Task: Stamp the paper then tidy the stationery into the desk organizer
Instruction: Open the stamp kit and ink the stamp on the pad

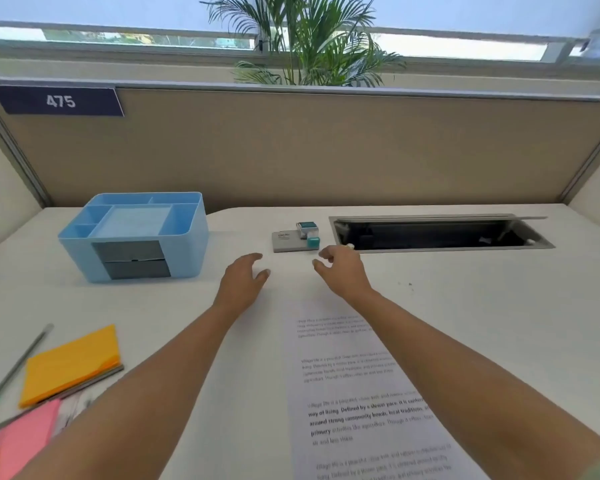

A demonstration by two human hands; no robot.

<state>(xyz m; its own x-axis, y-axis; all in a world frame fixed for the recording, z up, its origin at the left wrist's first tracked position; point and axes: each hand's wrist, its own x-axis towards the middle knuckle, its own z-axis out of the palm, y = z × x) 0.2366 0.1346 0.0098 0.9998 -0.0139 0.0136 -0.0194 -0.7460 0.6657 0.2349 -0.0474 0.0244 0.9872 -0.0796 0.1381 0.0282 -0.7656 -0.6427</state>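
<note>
1. The left hand (243,282) is over the smooth white desk (499,306), palm down, fingers relaxed and nearly straight, holding nothing.
2. The right hand (343,271) has its fingers loosely curled and a bit spread. It's empty too, with the tips just short of the stamp.
3. The stamp (307,230) is a blocky little teal-and-white thing on a flat grey pad (284,239). It sits between the organizer and a metal-rimmed cable hatch (440,233).
4. The organizer (136,233) is glossy light-blue plastic with rounded corners, open compartments and two grey drawers.
5. The paper (354,393) is a printed sheet lying flat between the forearms.
6. Bottom left there's an orange sticky pad (71,363), a pink sticky pad (25,438) and a thin pen (14,372).
</note>
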